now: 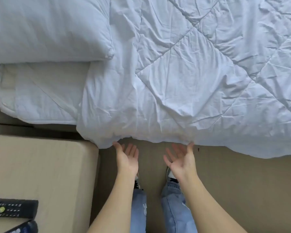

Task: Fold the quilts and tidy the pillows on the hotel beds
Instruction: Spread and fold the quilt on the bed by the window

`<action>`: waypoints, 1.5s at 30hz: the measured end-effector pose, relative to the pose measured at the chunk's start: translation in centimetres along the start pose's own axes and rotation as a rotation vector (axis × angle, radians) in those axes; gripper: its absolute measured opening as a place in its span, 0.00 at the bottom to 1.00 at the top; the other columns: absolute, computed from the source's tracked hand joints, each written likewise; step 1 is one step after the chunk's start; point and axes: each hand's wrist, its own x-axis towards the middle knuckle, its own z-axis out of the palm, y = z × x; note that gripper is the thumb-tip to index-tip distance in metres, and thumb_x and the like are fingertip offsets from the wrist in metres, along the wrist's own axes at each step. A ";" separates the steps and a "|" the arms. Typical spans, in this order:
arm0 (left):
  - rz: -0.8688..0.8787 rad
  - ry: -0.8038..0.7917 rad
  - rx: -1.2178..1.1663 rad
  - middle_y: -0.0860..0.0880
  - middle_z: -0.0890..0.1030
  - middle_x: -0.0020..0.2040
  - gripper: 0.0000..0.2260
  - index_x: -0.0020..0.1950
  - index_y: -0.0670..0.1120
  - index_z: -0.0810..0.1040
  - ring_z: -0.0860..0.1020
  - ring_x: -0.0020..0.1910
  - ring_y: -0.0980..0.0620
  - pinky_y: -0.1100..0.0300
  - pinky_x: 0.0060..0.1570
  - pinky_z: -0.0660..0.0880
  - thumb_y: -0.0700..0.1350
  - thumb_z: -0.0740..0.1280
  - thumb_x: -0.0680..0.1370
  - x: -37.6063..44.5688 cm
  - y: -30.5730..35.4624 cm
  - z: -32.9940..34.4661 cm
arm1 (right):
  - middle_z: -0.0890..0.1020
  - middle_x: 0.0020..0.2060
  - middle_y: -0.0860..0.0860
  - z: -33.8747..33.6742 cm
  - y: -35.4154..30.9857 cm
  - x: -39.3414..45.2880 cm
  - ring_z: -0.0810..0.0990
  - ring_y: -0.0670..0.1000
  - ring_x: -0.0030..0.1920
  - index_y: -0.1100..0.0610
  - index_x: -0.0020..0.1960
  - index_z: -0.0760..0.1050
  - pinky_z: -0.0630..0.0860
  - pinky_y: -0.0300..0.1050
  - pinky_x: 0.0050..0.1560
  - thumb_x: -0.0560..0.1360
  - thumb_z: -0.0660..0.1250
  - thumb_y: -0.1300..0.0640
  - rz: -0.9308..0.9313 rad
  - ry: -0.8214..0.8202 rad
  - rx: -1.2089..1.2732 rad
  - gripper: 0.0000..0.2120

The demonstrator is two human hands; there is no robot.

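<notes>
The white quilt [183, 84] lies crumpled across the bed, its near edge hanging over the side of the mattress toward the person's feet. That edge runs left to right, directly ahead of both hands. The left hand [127, 158] and right hand [181, 159] are palm-up with fingers spread and relaxed, holding nothing; the fingertips of each just reach the underside of the hanging hem. Both sit about equally near it, the left close to the quilt's corner by the bedside bench [40, 165], the right further along the hem. The next move likely turns on gripping this edge and lifting it away from the body, across the bed. A pillow [45, 27] rests at the head end, left of the quilt, with the bare mattress pad [40, 95] showing below it.
</notes>
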 end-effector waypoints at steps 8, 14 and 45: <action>0.011 -0.091 -0.182 0.44 0.70 0.71 0.41 0.80 0.50 0.60 0.68 0.74 0.42 0.44 0.76 0.62 0.72 0.64 0.74 7.4 -4.0 0.2 | 0.71 0.74 0.53 -2.4 1.2 8.3 0.68 0.61 0.75 0.50 0.78 0.64 0.63 0.65 0.75 0.76 0.57 0.27 -0.017 -0.067 0.140 0.38; 0.053 -0.193 -0.212 0.43 0.77 0.68 0.35 0.73 0.49 0.72 0.77 0.66 0.42 0.43 0.72 0.69 0.71 0.63 0.75 8.7 -4.6 0.3 | 0.74 0.70 0.53 -3.5 1.2 10.2 0.73 0.60 0.71 0.51 0.74 0.69 0.65 0.65 0.74 0.74 0.59 0.27 -0.034 -0.124 0.159 0.38; 0.062 -0.013 -0.308 0.44 0.84 0.62 0.27 0.68 0.52 0.78 0.80 0.62 0.38 0.37 0.65 0.74 0.67 0.66 0.76 -0.2 -3.0 -4.0 | 0.82 0.65 0.56 -7.7 -1.9 4.3 0.79 0.62 0.67 0.52 0.70 0.77 0.71 0.65 0.71 0.71 0.74 0.39 -0.034 -0.162 0.352 0.31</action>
